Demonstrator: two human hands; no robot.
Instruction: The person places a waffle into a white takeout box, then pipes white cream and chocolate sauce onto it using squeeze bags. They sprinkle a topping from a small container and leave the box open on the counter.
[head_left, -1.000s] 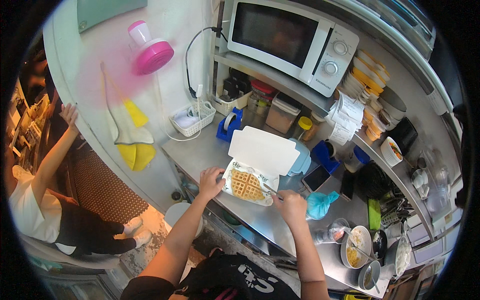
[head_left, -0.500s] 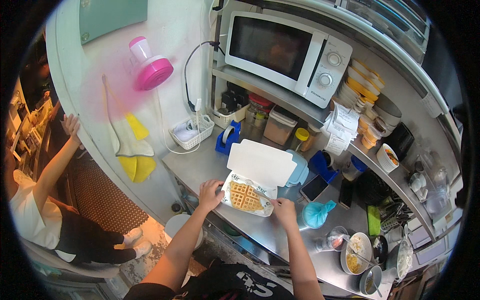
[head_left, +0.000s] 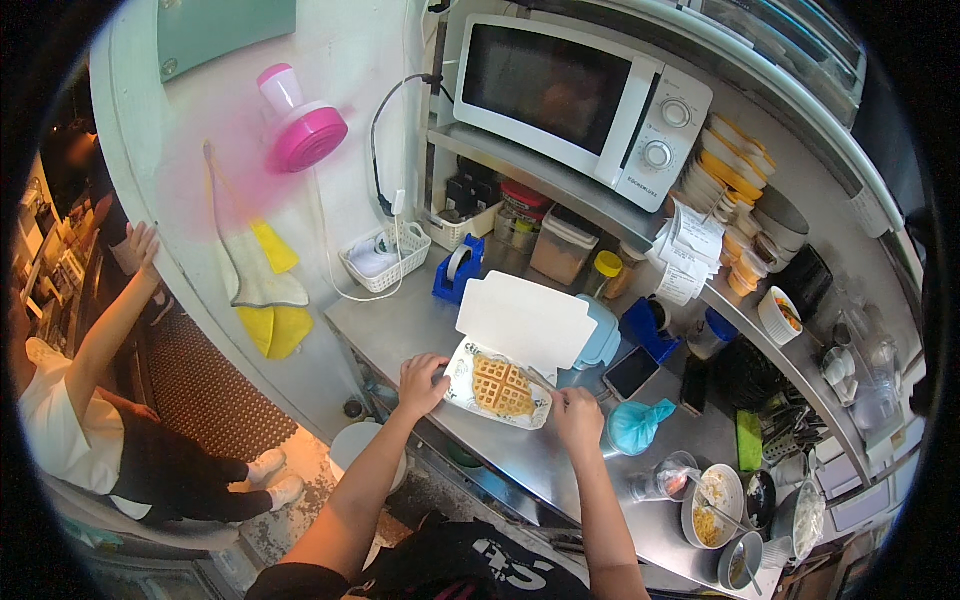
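Waffle in open box | left hand, waffle's nine o'clock: fingers half-curled at box edge, pinch unclear | right hand, four o'clock: fingers closed round thin utensil | step: apparently working waffle's edge; next stroke would need box steadied

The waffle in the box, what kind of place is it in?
Probably a small café or snack shop kitchen. The waffle lies in an open takeaway box on a metal counter, a microwave stands above, and paper slips, maybe orders, hang nearby.
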